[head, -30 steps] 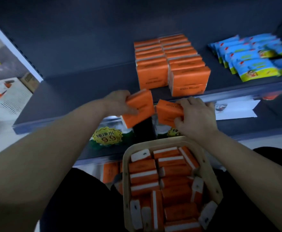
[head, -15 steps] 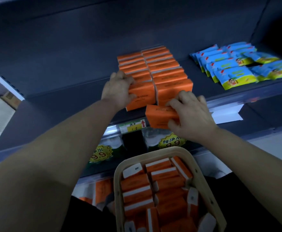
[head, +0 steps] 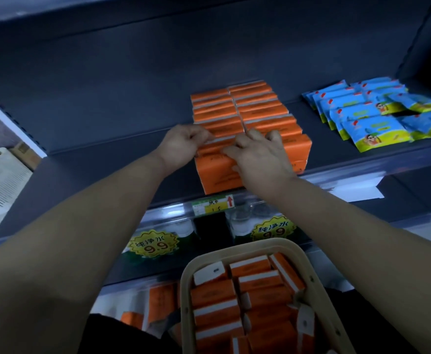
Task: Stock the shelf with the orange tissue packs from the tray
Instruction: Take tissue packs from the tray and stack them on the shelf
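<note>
Two rows of orange tissue packs [head: 263,111] stand on the dark shelf [head: 107,169], running from its back to its front edge. My left hand [head: 183,144] has curled fingers pinching the top of a pack near the front of the left row. My right hand [head: 257,154] holds the top of the frontmost orange pack [head: 217,175], which stands at the shelf's front edge, with its fingers reaching over the right row. Below, the beige tray [head: 237,251] holds several more orange packs [head: 250,290], some upright, some on their sides.
Blue and yellow snack bags [head: 367,118] lie on the same shelf to the right. A yellow price tag [head: 214,204] sits on the shelf's front rail. Yellow 9.9 labels [head: 153,244] show on the shelf below. The left part of the shelf is bare.
Both hands have risen from above the tray to the shelf. The two packs they carried now stand at the front of the left row, with the hands still on them.
</note>
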A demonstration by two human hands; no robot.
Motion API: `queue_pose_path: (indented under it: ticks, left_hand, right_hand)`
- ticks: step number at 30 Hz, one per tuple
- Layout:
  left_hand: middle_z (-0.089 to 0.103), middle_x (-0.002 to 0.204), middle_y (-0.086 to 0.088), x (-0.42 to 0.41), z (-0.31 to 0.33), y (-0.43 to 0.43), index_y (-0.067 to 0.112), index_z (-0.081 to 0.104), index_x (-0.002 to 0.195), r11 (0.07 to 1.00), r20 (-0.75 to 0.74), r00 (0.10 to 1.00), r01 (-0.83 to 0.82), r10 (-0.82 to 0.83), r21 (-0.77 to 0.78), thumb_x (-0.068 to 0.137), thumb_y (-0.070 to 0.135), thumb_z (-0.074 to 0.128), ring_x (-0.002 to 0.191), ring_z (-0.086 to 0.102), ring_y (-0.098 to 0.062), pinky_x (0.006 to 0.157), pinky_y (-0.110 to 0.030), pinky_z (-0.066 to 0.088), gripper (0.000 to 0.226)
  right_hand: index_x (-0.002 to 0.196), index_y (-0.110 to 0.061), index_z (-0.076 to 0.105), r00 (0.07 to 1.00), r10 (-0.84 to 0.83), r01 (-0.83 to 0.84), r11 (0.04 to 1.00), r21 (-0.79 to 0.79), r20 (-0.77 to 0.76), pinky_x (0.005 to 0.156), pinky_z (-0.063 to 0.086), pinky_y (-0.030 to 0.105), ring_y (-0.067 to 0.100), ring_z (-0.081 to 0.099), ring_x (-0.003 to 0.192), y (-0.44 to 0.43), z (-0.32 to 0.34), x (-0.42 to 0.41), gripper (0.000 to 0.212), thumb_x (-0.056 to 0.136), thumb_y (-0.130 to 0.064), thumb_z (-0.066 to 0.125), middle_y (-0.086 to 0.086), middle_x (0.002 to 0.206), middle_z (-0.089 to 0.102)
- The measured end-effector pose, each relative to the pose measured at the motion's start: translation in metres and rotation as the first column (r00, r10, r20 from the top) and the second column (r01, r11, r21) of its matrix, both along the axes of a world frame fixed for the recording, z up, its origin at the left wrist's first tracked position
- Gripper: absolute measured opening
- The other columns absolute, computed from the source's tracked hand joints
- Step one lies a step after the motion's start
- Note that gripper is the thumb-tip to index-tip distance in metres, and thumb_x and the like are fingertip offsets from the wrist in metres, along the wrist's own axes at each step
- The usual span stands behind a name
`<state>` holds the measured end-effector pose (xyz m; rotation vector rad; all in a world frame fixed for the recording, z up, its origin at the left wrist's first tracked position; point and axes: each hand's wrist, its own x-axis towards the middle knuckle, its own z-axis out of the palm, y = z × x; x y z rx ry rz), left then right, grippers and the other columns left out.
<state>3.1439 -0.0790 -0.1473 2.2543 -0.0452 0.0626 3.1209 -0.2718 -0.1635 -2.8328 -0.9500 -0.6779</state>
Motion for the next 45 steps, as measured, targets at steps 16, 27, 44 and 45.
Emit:
queue_pose_path:
  ticks: [16,27,44,45]
  left_hand:
    - [0.048,0.115,0.002,-0.019,-0.019,-0.005,0.017,0.054,0.107,0.852,0.228,0.964,0.001,-0.14,0.523,0.072,0.027,0.08,0.109,0.041,-0.016,0.087,-0.033,0.044,0.044]
    - [0.043,0.123,-0.004,-0.026,-0.023,-0.011,0.015,0.045,0.12,0.761,0.198,0.968,-0.009,-0.156,0.648,0.062,0.028,0.086,0.111,0.036,-0.02,0.09,-0.032,0.042,0.073]
    - [0.045,0.131,-0.005,-0.109,-0.01,-0.016,0.015,0.046,0.13,0.746,0.169,0.973,0.005,-0.157,0.666,0.084,0.029,0.071,0.122,0.037,-0.022,0.093,-0.032,0.04,0.054]
    - [0.046,0.131,-0.005,-0.117,-0.017,-0.019,0.015,0.047,0.129,0.748,0.155,0.974,0.02,-0.164,0.664,0.084,0.028,0.071,0.121,0.038,-0.022,0.093,-0.032,0.039,0.053]
  right_hand:
    - [0.114,-0.016,0.054,0.974,-0.208,0.217,0.968,-0.128,0.085,0.087,0.033,0.043,0.025,0.053,0.105,0.014,-0.014,0.021,0.039,0.08,-0.024,0.069,0.002,0.113,0.061]
    - [0.13,-0.021,0.04,0.982,-0.19,0.184,0.962,-0.202,-0.014,0.094,0.03,0.048,0.025,0.045,0.117,0.013,-0.016,0.021,0.062,0.076,-0.018,0.07,0.003,0.128,0.05]
    - [0.122,-0.015,0.052,0.993,-0.11,0.114,0.986,-0.121,0.041,0.085,0.034,0.043,0.029,0.049,0.112,-0.016,-0.027,-0.062,0.046,0.079,-0.019,0.069,0.007,0.121,0.055]
    - [0.118,-0.015,0.056,0.995,-0.091,0.095,0.989,-0.115,0.034,0.083,0.035,0.042,0.029,0.052,0.109,-0.02,-0.036,-0.069,0.045,0.076,-0.02,0.072,0.007,0.116,0.058]
